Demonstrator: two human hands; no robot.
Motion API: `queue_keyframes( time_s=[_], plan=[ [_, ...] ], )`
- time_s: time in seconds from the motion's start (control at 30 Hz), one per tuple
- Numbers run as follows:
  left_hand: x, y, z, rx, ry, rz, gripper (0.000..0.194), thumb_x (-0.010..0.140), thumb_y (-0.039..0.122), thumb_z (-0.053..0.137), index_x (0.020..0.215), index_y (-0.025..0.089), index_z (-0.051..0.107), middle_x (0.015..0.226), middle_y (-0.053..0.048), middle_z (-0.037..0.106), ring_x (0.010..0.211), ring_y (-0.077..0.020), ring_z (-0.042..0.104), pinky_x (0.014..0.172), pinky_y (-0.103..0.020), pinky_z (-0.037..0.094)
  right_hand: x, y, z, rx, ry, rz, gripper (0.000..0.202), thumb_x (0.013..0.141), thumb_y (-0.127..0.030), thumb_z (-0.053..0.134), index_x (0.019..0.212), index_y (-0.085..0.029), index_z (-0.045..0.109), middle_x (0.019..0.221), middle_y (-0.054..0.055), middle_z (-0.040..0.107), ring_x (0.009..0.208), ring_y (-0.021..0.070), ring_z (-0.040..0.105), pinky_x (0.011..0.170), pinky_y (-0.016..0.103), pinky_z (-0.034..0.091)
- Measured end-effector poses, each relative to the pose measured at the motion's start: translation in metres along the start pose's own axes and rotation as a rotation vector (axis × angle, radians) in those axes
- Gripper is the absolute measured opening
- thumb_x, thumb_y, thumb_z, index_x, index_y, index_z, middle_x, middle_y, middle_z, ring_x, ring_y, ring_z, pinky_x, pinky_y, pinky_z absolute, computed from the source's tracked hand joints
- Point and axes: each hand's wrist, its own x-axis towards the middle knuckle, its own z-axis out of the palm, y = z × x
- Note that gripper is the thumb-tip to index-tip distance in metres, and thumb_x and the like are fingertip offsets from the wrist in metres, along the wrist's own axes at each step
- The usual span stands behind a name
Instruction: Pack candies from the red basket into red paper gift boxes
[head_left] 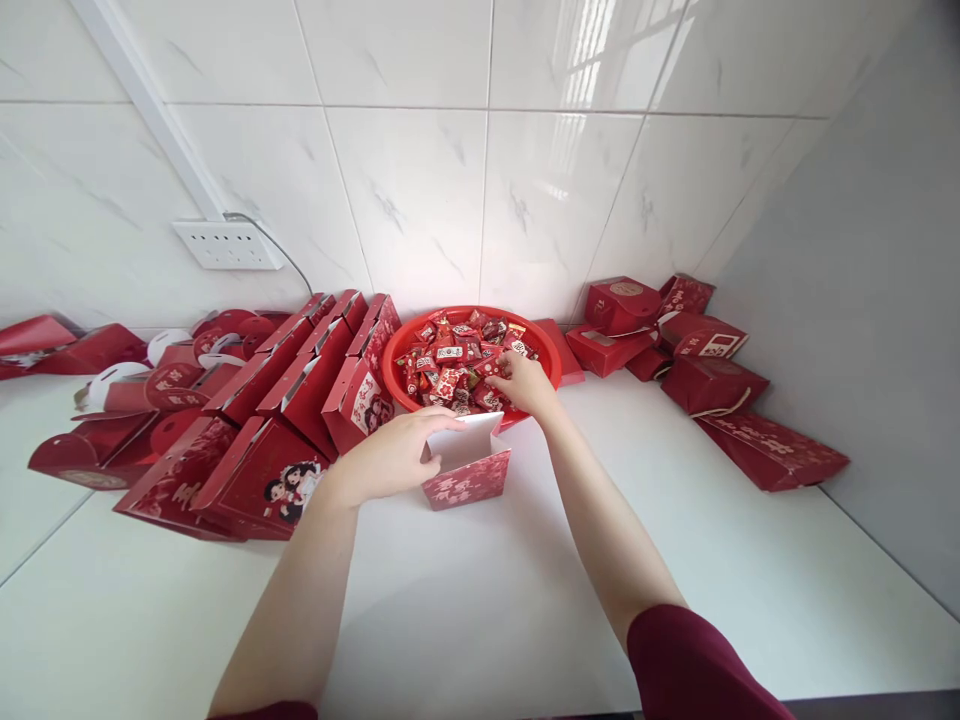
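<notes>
- The open box (pixel 469 482), red outside and pale inside, stands upright around the middle of the table (pixel 465 600), in front of the basin (pixel 553 370).
- The left hand (pixel 390 455) is grasping this box at its left side, with the fingers over the upper rim.
- The right hand (pixel 525 385) is in the basin with bent fingers touching the sweets (pixel 450 353); I cannot tell if one is pinched.
- About progress, I judge that this box is at an early point: it is unfolded and standing, but its top is not closed. No sweet shows inside, though the bottom is hidden.
- Many sweets remain in the basin, which sits near the back edge of the table.
- Toward the left edge, many red boxes (pixel 247 470) are grouped; their contents are not visible.
- At the back right corner and along the right edge lie other red boxes with cords (pixel 712 385), apparently closed.
- The table is white and smooth. Behind it is a wall (pixel 412 200) of shiny pale tiles, with a socket (pixel 227 245) and a dark cable; a grey panel (pixel 862 280) borders the right edge.
</notes>
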Motion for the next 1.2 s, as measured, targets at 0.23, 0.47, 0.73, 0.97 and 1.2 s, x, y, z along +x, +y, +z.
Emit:
queue_keyframes(
  time_s=[0.23,0.47,0.73,0.97,1.2],
  plan=[
    [0.016,-0.006,0.017,-0.124,-0.021,0.048,0.057,0.077,0.009,0.053,0.129,0.031,0.059,0.135,0.002,0.057,0.116,-0.021,0.059,0.091,-0.029,0.05,-0.03,-0.004,-0.018,0.706,-0.126,-0.185,0.035,0.074,-0.044,0.076,0.094,-0.018,0.066,0.091,0.005,0.073,0.082,0.0203,0.07,0.074,0.032,0.057],
    [0.017,-0.002,0.015,-0.187,-0.053,0.019,0.048,0.08,0.018,0.059,0.126,0.03,0.061,0.13,0.0,0.061,0.082,-0.0153,0.064,0.069,-0.025,0.051,-0.053,-0.022,-0.052,0.944,-0.068,-0.24,0.029,0.072,-0.037,0.081,0.088,-0.021,0.064,0.091,0.003,0.074,0.084,0.0189,0.07,0.079,0.035,0.059],
    [0.018,-0.001,0.014,-0.188,-0.066,0.038,0.046,0.079,0.026,0.065,0.125,0.029,0.062,0.129,-0.002,0.061,0.081,-0.0153,0.064,0.068,-0.025,0.05,-0.073,-0.033,-0.071,0.86,-0.139,-0.48,0.028,0.074,-0.031,0.081,0.094,-0.022,0.063,0.101,0.006,0.073,0.096,0.0216,0.069,0.082,0.036,0.058],
    [0.019,-0.001,0.013,-0.172,-0.071,0.022,0.05,0.078,0.026,0.067,0.127,0.03,0.061,0.129,-0.002,0.061,0.089,-0.0184,0.066,0.076,-0.029,0.053,-0.08,-0.036,-0.072,0.896,-0.305,-0.372,0.035,0.082,-0.035,0.073,0.11,-0.026,0.053,0.098,0.002,0.07,0.078,0.0157,0.068,0.056,0.024,0.056],
    [0.005,0.026,0.014,0.06,-0.069,0.105,0.061,0.08,0.024,0.068,0.137,0.034,0.05,0.141,0.001,0.054,0.124,-0.0263,0.054,0.102,-0.036,0.044,-0.092,-0.044,-0.085,0.61,-0.334,-0.516,0.022,0.093,-0.032,0.059,0.112,-0.022,0.064,0.103,0.006,0.068,0.092,0.0174,0.066,0.077,0.03,0.055]
  ],
)
